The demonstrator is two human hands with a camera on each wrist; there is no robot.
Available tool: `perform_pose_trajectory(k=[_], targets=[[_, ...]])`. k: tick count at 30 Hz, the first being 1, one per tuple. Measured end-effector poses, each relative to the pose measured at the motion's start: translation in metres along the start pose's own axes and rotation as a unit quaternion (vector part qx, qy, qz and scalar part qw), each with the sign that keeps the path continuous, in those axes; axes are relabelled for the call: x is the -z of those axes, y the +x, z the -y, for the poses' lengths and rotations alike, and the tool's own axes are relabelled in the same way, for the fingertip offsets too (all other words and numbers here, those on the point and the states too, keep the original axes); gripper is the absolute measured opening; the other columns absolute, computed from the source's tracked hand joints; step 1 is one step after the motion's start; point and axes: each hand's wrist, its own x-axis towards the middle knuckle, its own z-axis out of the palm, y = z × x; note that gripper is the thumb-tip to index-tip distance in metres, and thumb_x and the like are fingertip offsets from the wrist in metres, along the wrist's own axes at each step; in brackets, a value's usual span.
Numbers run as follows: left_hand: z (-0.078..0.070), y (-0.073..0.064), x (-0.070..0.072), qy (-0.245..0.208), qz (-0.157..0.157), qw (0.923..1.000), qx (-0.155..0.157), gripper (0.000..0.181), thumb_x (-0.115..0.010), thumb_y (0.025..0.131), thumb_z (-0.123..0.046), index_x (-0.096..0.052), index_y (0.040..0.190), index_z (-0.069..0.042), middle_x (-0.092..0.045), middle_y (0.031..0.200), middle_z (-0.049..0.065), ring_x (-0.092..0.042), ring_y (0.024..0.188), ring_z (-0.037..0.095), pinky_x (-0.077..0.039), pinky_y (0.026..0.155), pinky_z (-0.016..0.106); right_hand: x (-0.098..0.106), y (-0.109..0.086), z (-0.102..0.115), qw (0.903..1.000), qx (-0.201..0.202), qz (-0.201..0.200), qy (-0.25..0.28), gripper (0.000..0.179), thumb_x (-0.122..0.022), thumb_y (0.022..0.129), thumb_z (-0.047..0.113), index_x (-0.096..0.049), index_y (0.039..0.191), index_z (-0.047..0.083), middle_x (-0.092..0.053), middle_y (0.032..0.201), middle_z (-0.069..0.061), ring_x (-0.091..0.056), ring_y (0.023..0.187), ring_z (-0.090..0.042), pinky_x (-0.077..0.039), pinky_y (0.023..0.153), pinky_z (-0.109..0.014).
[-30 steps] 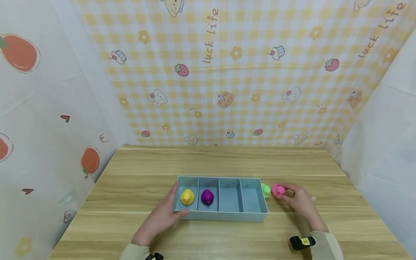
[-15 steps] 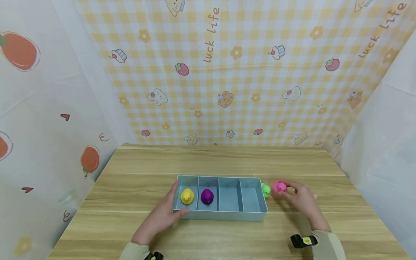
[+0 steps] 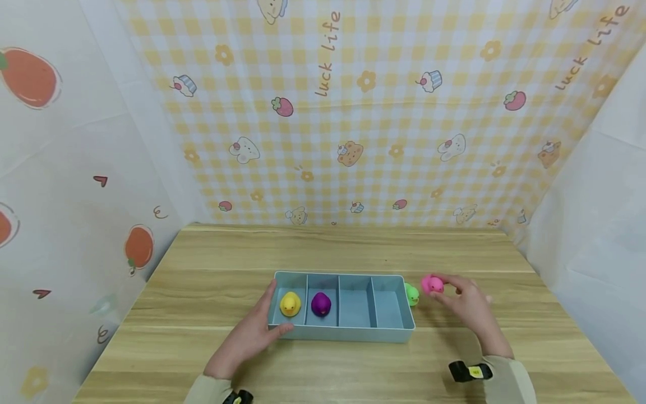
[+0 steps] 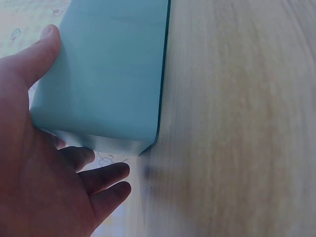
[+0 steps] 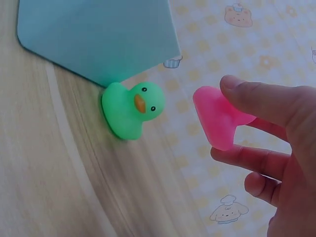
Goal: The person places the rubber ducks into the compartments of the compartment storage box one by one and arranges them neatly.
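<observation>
A pale blue divided box point(image 3: 355, 303) lies lengthwise on the table. In its leftmost compartment sits a yellow rubber duck point(image 3: 290, 304), and a purple rubber duck point(image 3: 321, 304) is in the compartment beside that. My left hand point(image 3: 254, 331) rests spread at the box's left end, thumb on the front wall; in the left wrist view its lower fingers extend loosely. My right hand point(image 3: 469, 306) pinches a pink rubber duck point(image 5: 217, 116) between thumb and fingers, its base tilted toward the right wrist camera. A green rubber duck point(image 5: 129, 111) stands against the box's right end, partly hidden in the head view.
The wooden table point(image 3: 353, 370) reaches back to a yellow checked cloth point(image 3: 323, 129) with printed animals and flowers. White cloths hang on the left and right sides. Two right compartments of the box hold no ducks.
My right hand has raised the pink duck from beside the green one, moving it slightly up in the head view. The left hand, the box and the other ducks stay put.
</observation>
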Motion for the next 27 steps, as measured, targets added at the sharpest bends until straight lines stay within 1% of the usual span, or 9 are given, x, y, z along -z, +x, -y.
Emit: perform_pose_trajectory(k=[6, 13, 19, 24, 27], targets=[[0.001, 0.0, 0.0, -0.004, 0.0, 1.0, -0.001, 0.1, -0.066, 0.086, -0.046, -0.003, 0.155, -0.011, -0.014, 0.158, 0.019, -0.029, 0.14, 0.041, -0.031, 0.111, 0.054, 0.0, 0.0, 0.007, 0.9997, 0.017, -0.015, 0.004, 0.039, -0.078, 0.079, 0.014, -0.068, 0.115, 0.006, -0.069, 0.107, -0.016, -0.057, 0.099, -0.034, -0.043, 0.078, -0.036], [0.002, 0.001, -0.001, -0.003, -0.001, 1.0, -0.001, 0.1, -0.067, 0.086, -0.046, -0.003, 0.155, -0.011, -0.015, 0.158, 0.019, -0.029, 0.14, 0.041, -0.032, 0.11, 0.055, 0.0, 0.0, 0.016, 0.9997, 0.014, -0.01, 0.019, 0.04, -0.078, 0.08, 0.023, -0.068, 0.116, 0.009, -0.069, 0.111, -0.014, -0.056, 0.101, -0.033, -0.04, 0.078, -0.035], [0.001, 0.001, 0.0, -0.006, 0.0, 1.0, -0.001, 0.1, -0.067, 0.086, -0.046, -0.003, 0.155, -0.011, -0.014, 0.158, 0.019, -0.028, 0.14, 0.041, -0.031, 0.111, 0.055, -0.002, 0.0, 0.024, 0.9995, 0.016, -0.01, 0.027, 0.041, -0.079, 0.078, 0.023, -0.069, 0.116, 0.011, -0.069, 0.111, -0.012, -0.054, 0.1, -0.03, -0.036, 0.076, -0.034], [0.0, 0.0, 0.0, -0.004, -0.002, 1.0, -0.003, 0.1, -0.067, 0.086, -0.046, -0.004, 0.155, -0.01, -0.015, 0.158, 0.02, -0.029, 0.139, 0.042, -0.032, 0.11, 0.056, -0.002, -0.001, 0.031, 0.9994, 0.015, -0.012, 0.027, 0.041, -0.08, 0.078, 0.025, -0.069, 0.116, 0.013, -0.07, 0.11, -0.01, -0.053, 0.096, -0.029, -0.028, 0.075, -0.036], [0.0, 0.0, 0.0, -0.006, -0.002, 1.0, -0.002, 0.1, -0.067, 0.086, -0.046, -0.004, 0.155, -0.01, -0.015, 0.158, 0.02, -0.029, 0.139, 0.042, -0.032, 0.11, 0.056, -0.002, -0.001, 0.036, 0.9991, 0.023, -0.016, 0.032, 0.041, -0.08, 0.078, 0.024, -0.069, 0.115, 0.013, -0.07, 0.11, -0.01, -0.053, 0.095, -0.027, -0.031, 0.076, -0.037]])
